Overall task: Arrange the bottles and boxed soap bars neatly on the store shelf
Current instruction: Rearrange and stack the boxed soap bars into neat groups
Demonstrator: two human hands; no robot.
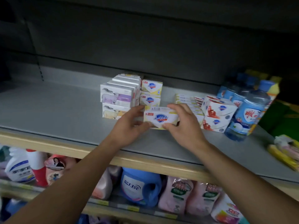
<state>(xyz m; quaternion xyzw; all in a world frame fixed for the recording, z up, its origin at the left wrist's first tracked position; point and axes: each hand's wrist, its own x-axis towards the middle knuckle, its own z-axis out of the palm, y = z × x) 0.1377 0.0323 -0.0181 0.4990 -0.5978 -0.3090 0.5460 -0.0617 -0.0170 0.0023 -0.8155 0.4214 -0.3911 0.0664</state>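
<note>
Both grips held one yellow soap box (pixel 161 118) between them: left hand (pixel 129 126) pinching its left end, right hand (pixel 184 125) its right, low over the shelf (pixel 64 113).

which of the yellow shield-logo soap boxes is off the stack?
The yellow soap box held between the left hand and right hand; the other two sit stacked behind it.

A grey shelf (pixel 64 110) crosses mid-frame, carrying stacked soap boxes (pixel 119 96) at centre and blue bottles (pixel 249 109) at right.
</note>
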